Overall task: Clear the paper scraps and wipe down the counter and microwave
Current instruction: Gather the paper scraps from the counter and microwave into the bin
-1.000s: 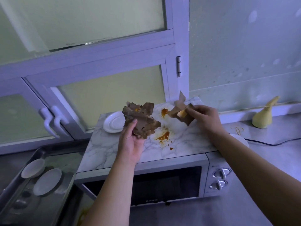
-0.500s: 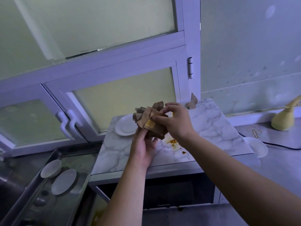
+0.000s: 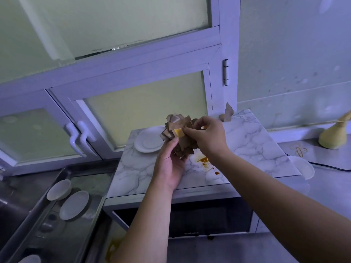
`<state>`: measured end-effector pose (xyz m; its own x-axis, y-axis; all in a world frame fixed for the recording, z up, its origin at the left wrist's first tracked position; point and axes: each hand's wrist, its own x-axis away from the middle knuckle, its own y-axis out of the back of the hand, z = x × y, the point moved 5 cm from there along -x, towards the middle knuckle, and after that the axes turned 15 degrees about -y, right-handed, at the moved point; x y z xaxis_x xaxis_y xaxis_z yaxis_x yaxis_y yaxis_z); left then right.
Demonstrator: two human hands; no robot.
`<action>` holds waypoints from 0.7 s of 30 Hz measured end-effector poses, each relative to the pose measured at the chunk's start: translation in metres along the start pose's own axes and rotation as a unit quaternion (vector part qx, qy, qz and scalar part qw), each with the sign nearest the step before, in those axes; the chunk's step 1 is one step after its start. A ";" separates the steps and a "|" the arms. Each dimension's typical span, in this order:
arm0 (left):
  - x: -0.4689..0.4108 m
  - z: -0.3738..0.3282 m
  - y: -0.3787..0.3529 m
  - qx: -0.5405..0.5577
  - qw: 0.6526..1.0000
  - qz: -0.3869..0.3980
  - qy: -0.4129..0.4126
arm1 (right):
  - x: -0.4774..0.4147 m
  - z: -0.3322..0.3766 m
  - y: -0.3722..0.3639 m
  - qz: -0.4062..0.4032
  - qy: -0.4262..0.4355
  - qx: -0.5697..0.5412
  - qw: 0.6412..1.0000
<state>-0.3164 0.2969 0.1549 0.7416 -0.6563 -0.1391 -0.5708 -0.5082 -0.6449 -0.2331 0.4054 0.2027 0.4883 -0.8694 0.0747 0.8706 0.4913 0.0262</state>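
Observation:
A bunch of brown paper scraps (image 3: 175, 128), one with a yellow patch, is held above the marble-patterned top of the microwave (image 3: 252, 143). My left hand (image 3: 170, 166) grips the bunch from below. My right hand (image 3: 207, 135) pinches the same bunch from the right side. One loose brown scrap (image 3: 228, 113) stands at the back edge of the microwave top by the wall. Orange sauce stains (image 3: 204, 161) mark the top just under my hands.
A white saucer (image 3: 147, 142) lies on the microwave's back left. A metal tray (image 3: 57, 209) with two small plates sits to the left. On the counter (image 3: 330, 179) at right are a white plate (image 3: 303, 167), a yellow bag (image 3: 332, 136), rubber bands and a black cable.
My right hand carried its scraps leftward and pressed them into the bunch in my left hand. The view shifted so the microwave sits further right.

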 end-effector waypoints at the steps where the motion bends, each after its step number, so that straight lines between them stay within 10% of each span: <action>1: 0.000 0.000 0.000 0.001 1.000 -0.004 -0.004 | 0.001 0.001 -0.001 0.001 0.008 0.005 1.000; 15: 0.002 -0.003 0.005 0.038 0.997 -0.060 -0.018 | -0.021 0.015 0.030 -0.064 0.079 0.024 0.995; 21: 0.001 -0.001 0.004 0.069 0.995 -0.077 -0.007 | -0.111 -0.020 0.098 -0.182 -0.111 0.287 0.934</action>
<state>-0.3180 0.2938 0.1527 0.8218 -0.5684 -0.0395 -0.3960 -0.5199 -0.7569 -0.2002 0.5488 0.1768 0.0856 -0.9833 0.1605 0.7702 0.1675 0.6154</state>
